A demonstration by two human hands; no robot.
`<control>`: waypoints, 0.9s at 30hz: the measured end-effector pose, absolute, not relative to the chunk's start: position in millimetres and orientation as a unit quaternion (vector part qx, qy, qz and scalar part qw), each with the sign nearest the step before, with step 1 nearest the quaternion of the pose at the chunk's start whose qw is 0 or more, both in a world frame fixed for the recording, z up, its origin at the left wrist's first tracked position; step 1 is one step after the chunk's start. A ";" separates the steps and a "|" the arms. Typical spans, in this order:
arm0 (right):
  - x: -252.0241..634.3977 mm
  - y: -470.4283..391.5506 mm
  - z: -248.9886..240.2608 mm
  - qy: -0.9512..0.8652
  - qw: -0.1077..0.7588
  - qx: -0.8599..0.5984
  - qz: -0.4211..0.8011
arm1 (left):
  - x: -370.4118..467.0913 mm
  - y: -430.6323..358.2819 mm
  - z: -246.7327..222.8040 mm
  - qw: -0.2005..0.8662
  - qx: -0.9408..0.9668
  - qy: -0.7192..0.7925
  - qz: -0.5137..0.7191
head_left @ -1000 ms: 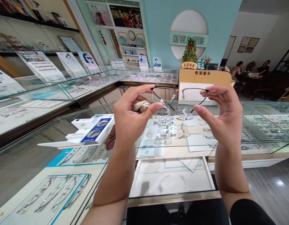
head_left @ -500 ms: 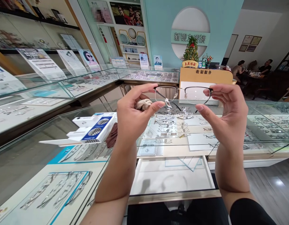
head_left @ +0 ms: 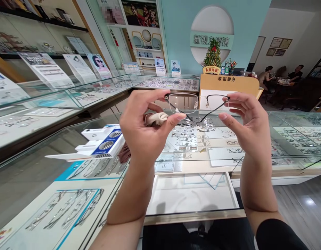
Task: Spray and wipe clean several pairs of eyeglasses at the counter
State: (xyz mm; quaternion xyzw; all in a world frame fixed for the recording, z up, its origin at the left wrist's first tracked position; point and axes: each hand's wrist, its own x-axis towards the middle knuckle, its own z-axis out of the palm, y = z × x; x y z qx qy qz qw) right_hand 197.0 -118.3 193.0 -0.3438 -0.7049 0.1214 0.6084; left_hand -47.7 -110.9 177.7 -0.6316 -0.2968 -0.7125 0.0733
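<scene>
A pair of thin dark-rimmed glasses [head_left: 197, 102] is held up at chest height above the glass counter [head_left: 72, 146]. My left hand [head_left: 143, 128] pinches the left end of the frame between forefinger and thumb, and a beige cloth [head_left: 155, 118] is tucked in the same hand. My right hand [head_left: 247, 126] holds the right end with its fingertips, thumb stretched below. The temples are folded behind the lenses. A small tag hangs near the left lens.
White and blue boxes [head_left: 104, 140] lie on the counter at the left. Display cases with several frames run left and ahead. A cashier desk [head_left: 228, 85] with a small tree stands behind. People sit at a table [head_left: 282, 83] at the far right. A pulled-out drawer [head_left: 191, 194] lies below.
Both hands have shifted slightly left and up with the glasses. The frame has turned a little, so the temples show crossing behind the lenses.
</scene>
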 end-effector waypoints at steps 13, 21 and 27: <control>194.1 -110.6 187.0 -0.698 0.640 -0.310 0.077 | -49.0 -100.9 177.2 -0.097 -0.634 -0.303 -0.705; 196.0 -102.6 183.8 -0.711 0.618 -0.320 0.104 | -47.0 -106.2 173.5 -0.114 -0.631 -0.294 -0.709; 198.0 -85.0 179.4 -0.716 0.621 -0.301 0.106 | -43.8 -111.0 175.7 -0.063 -0.616 -0.324 -0.715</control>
